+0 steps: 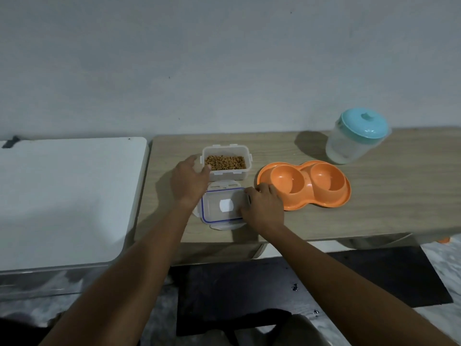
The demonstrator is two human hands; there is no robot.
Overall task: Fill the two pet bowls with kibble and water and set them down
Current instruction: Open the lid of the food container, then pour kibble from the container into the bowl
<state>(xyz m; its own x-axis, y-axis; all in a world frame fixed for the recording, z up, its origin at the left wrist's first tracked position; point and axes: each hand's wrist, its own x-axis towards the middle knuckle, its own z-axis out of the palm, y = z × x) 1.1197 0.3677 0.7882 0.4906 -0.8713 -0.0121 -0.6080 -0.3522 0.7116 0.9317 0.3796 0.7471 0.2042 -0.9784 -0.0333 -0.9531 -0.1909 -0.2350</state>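
Observation:
An open clear kibble container (pixel 226 163) holding brown kibble stands on the wooden table (pixel 374 196). My left hand (pixel 190 181) grips its left front corner. The container's lid (pixel 222 208), clear with a blue seal, lies flat on the table in front of it. My right hand (pixel 263 208) rests on the lid's right edge, fingers curled over it. To the right sits an orange double pet bowl (pixel 305 184), both wells empty. A clear water jug (pixel 355 137) with a teal lid stands at the back right.
A white surface (pixel 67 196) adjoins the table on the left. A plain wall rises behind both. Below the table's front edge lies a dark mat (pixel 299 290) on a pale floor.

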